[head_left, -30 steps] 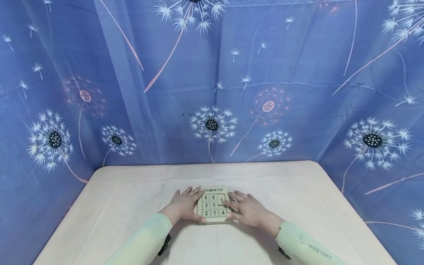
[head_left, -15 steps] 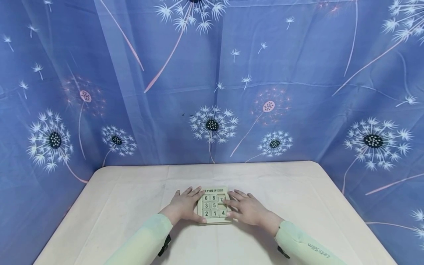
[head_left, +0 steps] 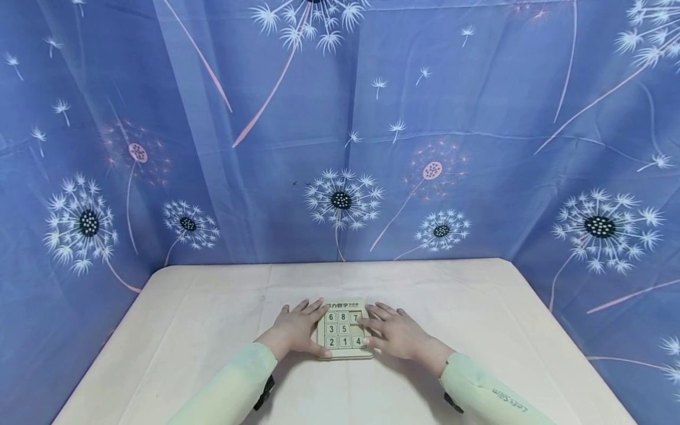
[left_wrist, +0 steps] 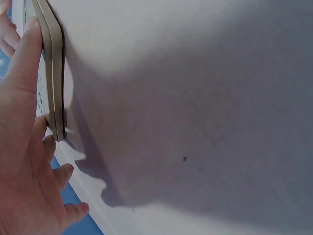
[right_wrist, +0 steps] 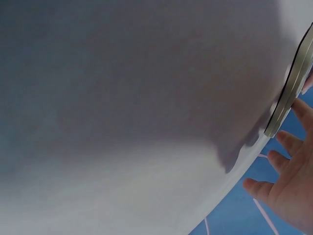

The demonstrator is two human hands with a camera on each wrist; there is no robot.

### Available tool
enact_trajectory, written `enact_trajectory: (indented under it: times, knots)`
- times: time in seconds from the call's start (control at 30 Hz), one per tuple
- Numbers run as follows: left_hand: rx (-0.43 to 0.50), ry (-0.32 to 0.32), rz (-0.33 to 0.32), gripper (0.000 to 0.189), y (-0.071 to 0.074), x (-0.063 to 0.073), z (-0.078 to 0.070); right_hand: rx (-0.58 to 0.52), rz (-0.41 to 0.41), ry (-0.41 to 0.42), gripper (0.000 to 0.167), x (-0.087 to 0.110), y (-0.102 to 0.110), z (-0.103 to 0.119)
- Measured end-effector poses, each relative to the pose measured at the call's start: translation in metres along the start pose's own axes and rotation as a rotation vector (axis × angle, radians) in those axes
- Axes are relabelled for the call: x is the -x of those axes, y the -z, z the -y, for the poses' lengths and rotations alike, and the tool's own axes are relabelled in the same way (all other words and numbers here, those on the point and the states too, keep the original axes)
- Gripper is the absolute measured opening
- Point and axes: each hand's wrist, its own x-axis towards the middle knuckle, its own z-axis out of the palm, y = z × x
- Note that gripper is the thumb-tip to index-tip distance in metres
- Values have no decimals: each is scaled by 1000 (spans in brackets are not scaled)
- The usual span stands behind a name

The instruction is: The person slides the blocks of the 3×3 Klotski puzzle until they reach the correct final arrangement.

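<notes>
A pale wooden number slide puzzle [head_left: 346, 353] lies flat on the table. Its tiles read 6, 8, 7 across the top, 3 and 5 in the middle, and 2, 1, 4 below, with a gap at middle right. My left hand [head_left: 294, 330] rests along the left side, thumb on the near corner and index finger by the far corner, other fingers spread. My right hand [head_left: 398, 335] lies at the right side. Its index fingertip touches the 7 tile [head_left: 355, 317], and its thumb tip is at the 4 tile [head_left: 358, 341]. Both wrist views show the board's layered edge [left_wrist: 57, 73].
The puzzle sits on a cream-covered table [head_left: 212, 307]. A blue curtain [head_left: 255, 195] with dandelion prints stands behind the table and along both sides. Pale green sleeves [head_left: 228, 383] cover the forearms.
The 7 tile has slid away from me into the top row beside the 8, leaving the gap below it. The right index finger moved slightly with it; the left hand stayed put.
</notes>
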Motion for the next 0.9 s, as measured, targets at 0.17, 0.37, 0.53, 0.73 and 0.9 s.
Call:
enact_trajectory:
  times: [0.17,0.37,0.53,0.73,0.9]
  knots:
    - [6,2,4,110,1,0,0,4,-4,0,59,-1,0,0]
    - [7,3,5,110,1,1,0,8,-1,-4,58,-2,0,-1]
    - [5,1,6,110,0,0,0,4,-9,1,58,-2,-2,-2]
    - [7,0,5,111,-1,-1,0,0,-16,3,58,-2,-2,-2]
    - [3,2,7,111,-1,-1,1,-6,-14,5,57,-3,-1,-2]
